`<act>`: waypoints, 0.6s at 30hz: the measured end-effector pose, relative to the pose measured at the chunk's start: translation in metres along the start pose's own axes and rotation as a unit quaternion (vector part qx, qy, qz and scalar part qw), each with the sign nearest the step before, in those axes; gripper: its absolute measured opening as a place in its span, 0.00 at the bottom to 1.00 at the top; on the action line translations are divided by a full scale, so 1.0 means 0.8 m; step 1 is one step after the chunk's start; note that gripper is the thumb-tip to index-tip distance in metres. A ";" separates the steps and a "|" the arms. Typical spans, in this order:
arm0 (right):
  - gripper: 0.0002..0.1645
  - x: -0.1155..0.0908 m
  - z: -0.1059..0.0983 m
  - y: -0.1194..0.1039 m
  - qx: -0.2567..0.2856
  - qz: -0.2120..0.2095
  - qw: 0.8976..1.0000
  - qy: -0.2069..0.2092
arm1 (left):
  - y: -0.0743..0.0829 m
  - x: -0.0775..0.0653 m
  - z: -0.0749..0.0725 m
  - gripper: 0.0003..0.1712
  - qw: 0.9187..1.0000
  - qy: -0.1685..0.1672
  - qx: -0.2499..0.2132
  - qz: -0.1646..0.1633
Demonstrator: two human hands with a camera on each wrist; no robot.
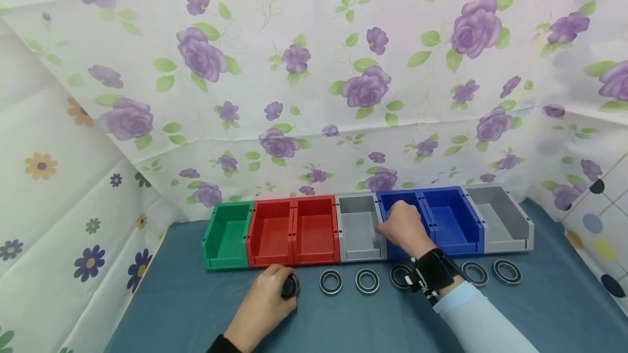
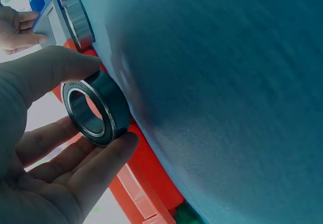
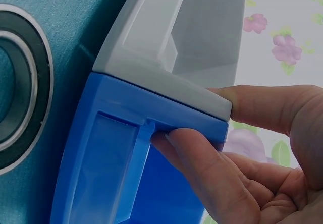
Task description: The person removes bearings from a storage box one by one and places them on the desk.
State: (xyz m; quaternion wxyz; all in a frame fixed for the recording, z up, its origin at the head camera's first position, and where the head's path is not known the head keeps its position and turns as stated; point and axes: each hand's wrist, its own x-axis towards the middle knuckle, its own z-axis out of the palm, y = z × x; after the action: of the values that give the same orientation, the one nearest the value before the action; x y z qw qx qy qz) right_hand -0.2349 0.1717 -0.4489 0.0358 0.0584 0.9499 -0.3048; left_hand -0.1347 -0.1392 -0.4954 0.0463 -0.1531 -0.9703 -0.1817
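My left hand pinches a bearing between thumb and fingers, holding it on edge in front of the red bins. In the right wrist view my right hand grips the adjoining side walls of a grey bin and a blue bin. The thumb lies on the grey side, the fingers on the blue. Another bearing lies near the right wrist, close to the blue bin's front.
Bins stand in a row against the flowered cloth: a green bin at the left end, a grey bin at the right. More bearings, including one bearing and another bearing, lie on the blue-grey tabletop.
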 end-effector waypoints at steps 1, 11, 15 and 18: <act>0.23 0.000 0.000 -0.001 0.000 0.002 1.000 -0.001 | -0.001 0.000 0.001 0.30 1.000 -0.003 0.003 -0.001; 0.23 0.000 0.000 -0.001 0.000 0.008 1.000 -0.002 | -0.005 0.009 0.003 0.30 0.999 -0.037 0.017 -0.009; 0.24 0.000 0.000 -0.001 0.003 0.007 1.000 -0.002 | -0.005 0.012 0.005 0.30 0.999 -0.045 0.018 -0.018; 0.24 0.001 0.001 0.000 0.002 0.007 1.000 -0.002 | -0.006 0.012 0.006 0.30 0.999 -0.047 0.015 -0.021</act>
State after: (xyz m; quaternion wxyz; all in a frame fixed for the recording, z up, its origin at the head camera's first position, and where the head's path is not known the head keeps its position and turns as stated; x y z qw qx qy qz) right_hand -0.2358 0.1713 -0.4492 0.0396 0.0643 0.9488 -0.3068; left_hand -0.1456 -0.1390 -0.5001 -0.0010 -0.1399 -0.9770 -0.1606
